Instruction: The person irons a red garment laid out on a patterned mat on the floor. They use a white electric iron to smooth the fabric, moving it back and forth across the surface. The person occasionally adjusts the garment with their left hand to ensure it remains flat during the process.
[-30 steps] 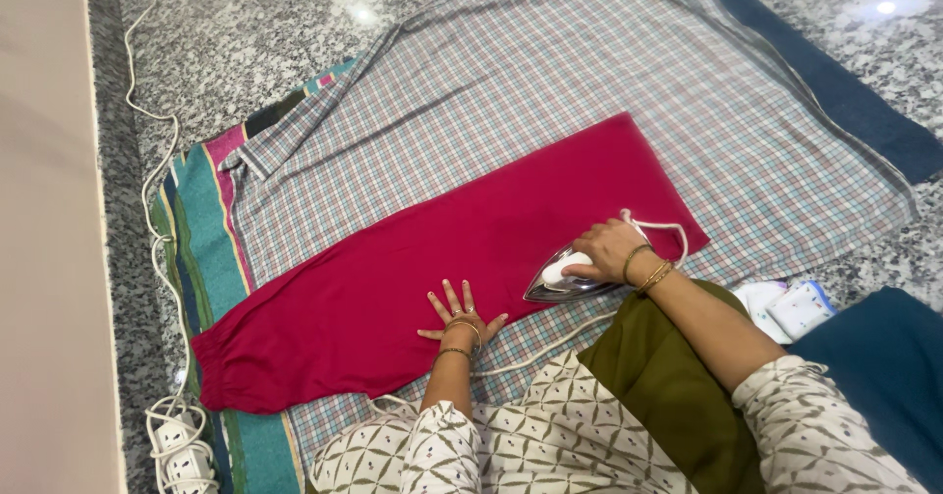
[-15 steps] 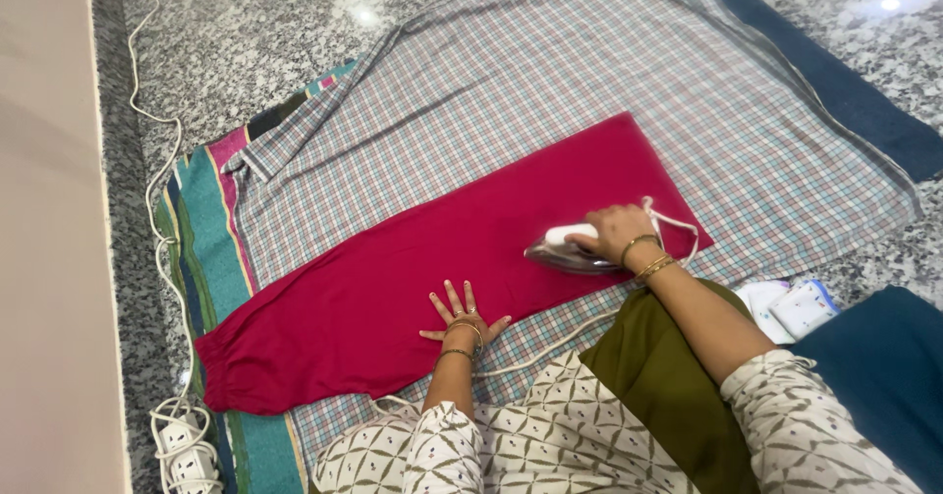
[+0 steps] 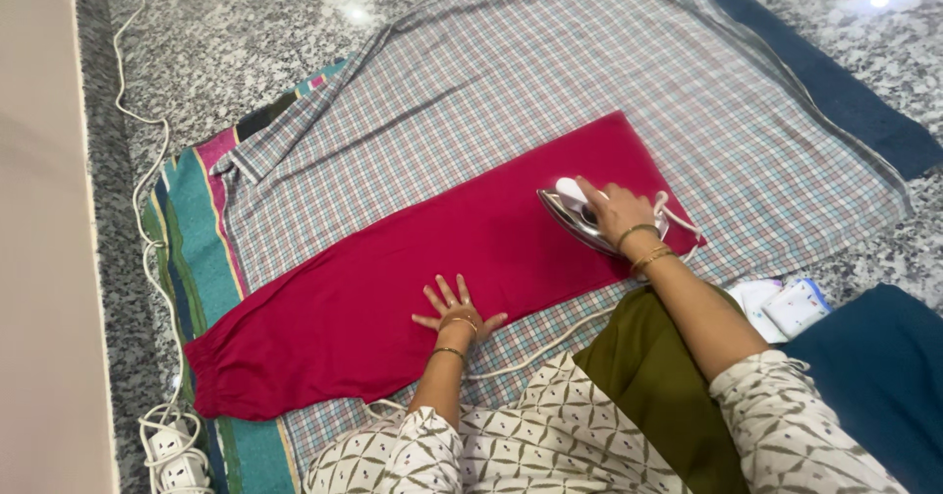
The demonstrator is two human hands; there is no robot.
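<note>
- Crimson garment (image 3: 393, 268) lies flat and lengthwise on a checked cloth (image 3: 550, 91), which is spread over a striped mat (image 3: 192, 209) on the speckled granite floor (image 3: 246, 23).
- Right hand (image 3: 617, 209): fingers wrapped round the handle of a metal iron (image 3: 580, 214), soleplate down on the wide end of the garment.
- Left hand (image 3: 457, 307): palm flat on the garment near its lower edge, fingers spread apart.
- White cord (image 3: 147, 190) runs along the mat's left side to a power strip (image 3: 172, 455).
- Dark blue fabric (image 3: 874, 366) lies at the person's right.
</note>
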